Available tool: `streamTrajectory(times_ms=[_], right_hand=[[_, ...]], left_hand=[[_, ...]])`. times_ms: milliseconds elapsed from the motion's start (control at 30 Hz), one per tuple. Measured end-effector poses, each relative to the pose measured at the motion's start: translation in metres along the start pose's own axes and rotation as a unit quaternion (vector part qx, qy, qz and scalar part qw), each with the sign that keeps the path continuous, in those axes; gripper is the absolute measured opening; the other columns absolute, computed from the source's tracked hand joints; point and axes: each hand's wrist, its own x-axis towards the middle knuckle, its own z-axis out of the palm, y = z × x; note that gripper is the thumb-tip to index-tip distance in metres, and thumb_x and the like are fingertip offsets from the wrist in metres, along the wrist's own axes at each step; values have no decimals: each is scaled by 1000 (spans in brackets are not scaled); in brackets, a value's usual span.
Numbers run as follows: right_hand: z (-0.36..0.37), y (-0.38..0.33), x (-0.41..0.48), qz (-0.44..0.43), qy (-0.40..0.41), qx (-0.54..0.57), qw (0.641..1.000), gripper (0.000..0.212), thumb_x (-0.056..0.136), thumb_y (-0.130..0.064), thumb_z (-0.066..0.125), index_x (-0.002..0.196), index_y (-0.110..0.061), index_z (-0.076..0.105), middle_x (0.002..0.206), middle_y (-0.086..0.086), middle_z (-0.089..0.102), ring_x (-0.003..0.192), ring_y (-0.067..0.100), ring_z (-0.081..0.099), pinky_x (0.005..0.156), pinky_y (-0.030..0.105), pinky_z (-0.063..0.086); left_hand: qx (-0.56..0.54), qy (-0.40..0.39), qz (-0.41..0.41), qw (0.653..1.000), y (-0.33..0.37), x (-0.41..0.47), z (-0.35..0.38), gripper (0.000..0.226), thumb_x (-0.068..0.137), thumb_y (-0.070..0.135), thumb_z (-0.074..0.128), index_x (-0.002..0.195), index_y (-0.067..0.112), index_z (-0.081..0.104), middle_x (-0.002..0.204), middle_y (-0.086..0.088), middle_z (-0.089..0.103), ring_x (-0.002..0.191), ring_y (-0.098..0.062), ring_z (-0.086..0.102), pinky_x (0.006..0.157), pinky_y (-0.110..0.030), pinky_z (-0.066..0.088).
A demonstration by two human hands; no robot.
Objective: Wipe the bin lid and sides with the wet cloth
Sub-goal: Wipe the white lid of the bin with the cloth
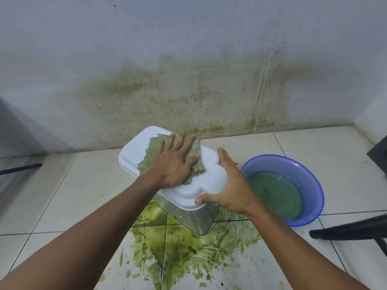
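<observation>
**left hand flat on cloth atop white bin lid, right hand steadying the edge**

the bin [189, 219] stands on a tiled floor [73, 195] close to the far wall [188, 38], turned at an angle so one metal corner points toward the near side. its white lid [134, 149] is on top.

a green, damp-looking cloth [152, 146] lies crumpled over the middle of the lid. the left hand [174, 164] is on the cloth with fingers straight and spread, palm pressed down, fingertips reaching toward the far edge of the lid.

the right hand [232, 185] clasps the lid's right end. its thumb lies along the near corner and its fingers wrap the right edge. how far the fingers curl under the rim cannot be told, since the hand itself hides it.

just to the right of the bin sits a blue basin [293, 166] holding greenish water [276, 193]. the right hand's wrist is above the gap between basin and bin.

a wide green spill [188, 250] spreads over the tiles around the bin's base and toward the near side, with dark flecks in it. a broad greenish stain [178, 95] marks the lower wall behind the bin. dark furniture legs [345, 229] show at the right edge.
</observation>
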Motion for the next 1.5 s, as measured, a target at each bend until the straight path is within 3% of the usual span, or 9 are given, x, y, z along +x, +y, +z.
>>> streamTrajectory(times_ms=[133,267,400,733,900,1033,1167,1267,1500], right_hand=[[15,3,-13,-26,34,-4,999,121,60,-64,86,158,-29,24,164,-23,12,148,-10,7,118,14,14],[14,4,-16,-19,36,-15,999,111,69,-67,78,158,-29,25,165,-21,8,150,-8,2,122,23,11],[17,-3,-10,-57,30,-122,991,101,77,-70,60,159,-26,19,168,-8,-3,153,5,-9,127,39,3],[12,9,0,-86,16,-29,996,93,67,-65,82,148,-36,45,163,-24,15,151,-4,10,121,30,22],[33,-2,-11,-54,48,-28,997,93,70,-72,73,150,-36,42,164,-25,9,152,1,7,122,34,24],[64,-27,-36,-47,84,-61,994,88,79,-78,56,153,-36,36,167,-17,8,155,10,1,123,38,17],[54,-18,-25,-54,112,-60,990,74,85,-68,54,146,-25,50,160,-12,35,149,11,27,118,41,36],[48,-15,-14,-34,80,-30,996,83,82,-68,54,151,-24,42,162,-11,29,149,7,25,118,37,34],[72,-32,-25,8,110,-45,993,77,91,-62,33,157,-24,28,165,-3,21,153,13,15,121,31,24]], left_hand=[[-18,4,1,1000,-34,-11,-6,68,102,66,23,162,40,3,170,9,-7,156,-13,-12,126,-38,-9],[-2,17,-105,994,-69,18,-19,68,104,63,22,163,35,6,172,-1,-1,158,-22,-5,126,-44,-3],[12,21,-114,993,-57,33,-16,68,104,61,18,163,32,4,172,-3,-3,158,-27,-7,126,-49,-6],[-6,3,30,1000,-45,-17,-4,81,88,79,7,161,43,1,169,11,-8,156,-12,-14,125,-38,-12],[-25,74,-66,995,-59,8,-6,68,98,66,25,161,39,20,171,4,11,158,-19,2,127,-42,-5],[-10,59,-71,996,-56,16,-6,70,98,64,18,162,36,16,171,1,9,158,-20,1,127,-45,-5],[-12,26,-31,999,-51,-8,-7,77,94,70,14,163,37,5,171,5,-2,157,-17,-9,126,-44,-10],[-30,14,8,999,-50,-36,-4,78,92,74,14,161,41,5,170,11,-5,156,-9,-14,125,-39,-13],[-23,58,-100,993,-55,5,-6,68,102,62,25,163,34,12,172,1,4,158,-20,-4,126,-46,-9]])
